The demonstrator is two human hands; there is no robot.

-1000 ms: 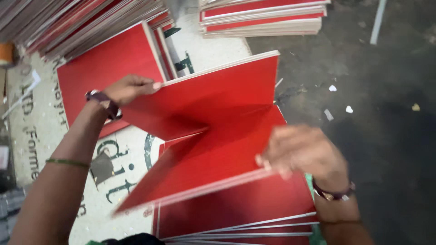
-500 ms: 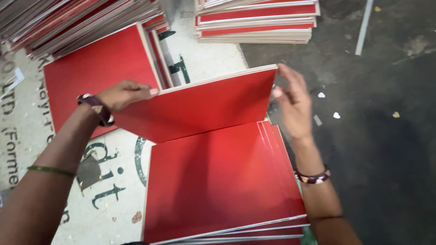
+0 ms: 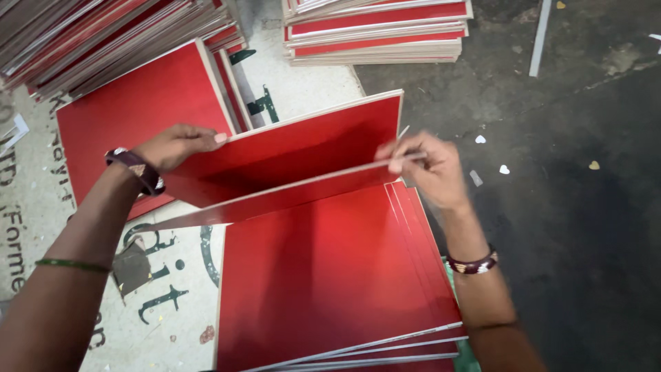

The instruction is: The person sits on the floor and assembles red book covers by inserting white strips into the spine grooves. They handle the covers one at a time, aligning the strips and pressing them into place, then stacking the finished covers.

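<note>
A red board with a pale edge (image 3: 303, 148) is raised on its long edge above a stack of red boards (image 3: 330, 282). A second red board (image 3: 275, 200) hangs under it, tilted, its pale edge facing me. My left hand (image 3: 175, 145) grips the raised boards at their left end. My right hand (image 3: 427, 165) pinches their right end between fingers and thumb. Both wrists wear dark bracelets.
Another red board (image 3: 131, 114) lies flat at the left beside a leaning pile of boards (image 3: 103, 34). A neat pile of boards (image 3: 375, 31) sits at the top. A printed pale sheet (image 3: 172, 303) covers the floor at left; dark concrete floor (image 3: 585, 227) at right.
The lifted board has been tipped up more upright, and a second board now hangs beneath it. My right hand moved from the board's top right corner to pinch the lower edge.
</note>
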